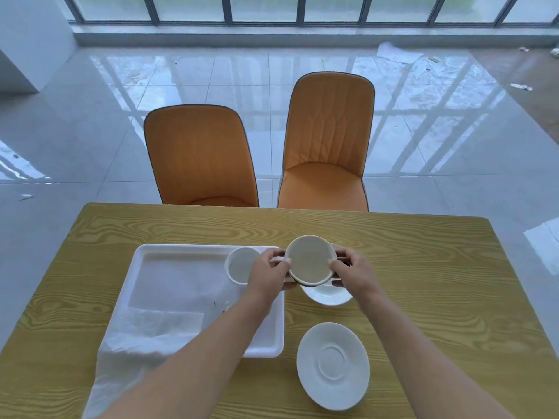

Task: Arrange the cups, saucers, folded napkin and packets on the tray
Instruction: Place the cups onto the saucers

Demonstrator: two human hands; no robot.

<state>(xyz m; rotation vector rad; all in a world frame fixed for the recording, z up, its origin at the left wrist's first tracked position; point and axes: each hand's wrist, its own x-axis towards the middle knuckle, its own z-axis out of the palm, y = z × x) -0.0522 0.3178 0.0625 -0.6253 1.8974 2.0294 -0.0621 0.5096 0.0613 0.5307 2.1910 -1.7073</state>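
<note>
**A:** On the tabletop (423, 282)?
**B:** A tray (151, 252) left of the fingers (272, 256), napkin (145, 343) over its near corner; near saucer (332, 365) this side of them, far saucer (328, 296) just under them.
**A:** Hands?
**B:** Left hand (269, 275) and right hand (352, 273) both grip one cup (311, 260); second cup (240, 264) beside the left fingers, in the tray.

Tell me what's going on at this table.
A person grips a white cup with the left hand and right hand, over a saucer on the wooden table, just right of the white tray. A second cup stands in the tray's far right corner. A white sheet, perhaps the napkin, lies in the tray and hangs over its near edge. A second saucer lies bare, nearer the person. No packets can be made out.
</note>
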